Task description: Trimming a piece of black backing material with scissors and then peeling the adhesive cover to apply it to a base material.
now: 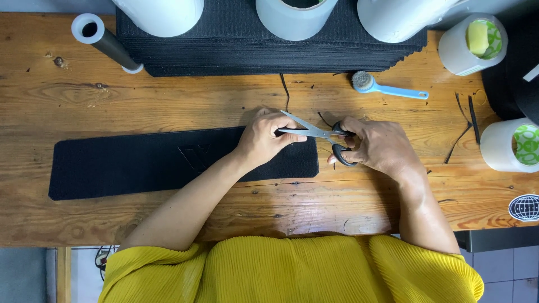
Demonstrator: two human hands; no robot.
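Head view, looking down on a wooden workbench [140, 219]. Nearest the camera, the person's yellow pleated garment [292, 269] fills the lower edge, with both bare forearms reaching forward from it.

The left hand [264, 139] rests on the right end of a long black fabric strip [140, 163], which lies flat across the bench and bears a raised triangular emblem near its middle. The fingers of this hand are curled and pressed together, pinching the strip's upper right edge just beside the blades.

The right hand [379, 147] holds a pair of scissors [320, 134] with black handles; thumb and fingers pass through the loops and are closed about them. The silver blades are parted in a narrow V, their tips pointing left toward the left hand's fingertips and meeting the strip's edge.

Beyond the hands, thin black offcuts [465, 126] lie scattered on the wood, and a small brush with a light blue handle [387, 88] lies just behind the scissors. Farther back, a stack of black fabric sheets [252, 50] carries three large white rolls [295, 17]. A black tube with white end caps [106, 42] lies at far left. At the right edge stand two smaller white tape rolls [471, 45], well apart from the hands.
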